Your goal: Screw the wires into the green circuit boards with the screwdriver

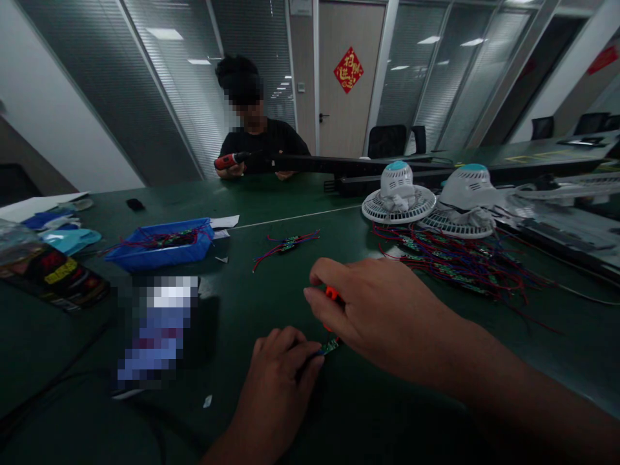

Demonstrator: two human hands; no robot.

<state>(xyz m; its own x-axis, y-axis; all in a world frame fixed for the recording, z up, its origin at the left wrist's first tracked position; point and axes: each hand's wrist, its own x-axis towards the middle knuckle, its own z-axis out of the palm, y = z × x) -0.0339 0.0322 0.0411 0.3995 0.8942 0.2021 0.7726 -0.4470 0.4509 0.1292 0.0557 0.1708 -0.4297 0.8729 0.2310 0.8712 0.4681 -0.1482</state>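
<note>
My left hand is closed, its thumb and fingertips pinching one end of a small green circuit board low over the green table. Just above and to the right of the board, my right hand is closed around an orange-red tool. Most of that tool is hidden by the fingers, so its kind cannot be made out. Beyond my hands lie a few wired circuit boards with red and blue leads. To the right spreads a large heap of similar wired boards.
A blue tray with more wired boards stands at left, near a blurred-out phone-like object and a dark-labelled bottle. White fans stand at back right. Across the table, a person holds a red-and-black power drill.
</note>
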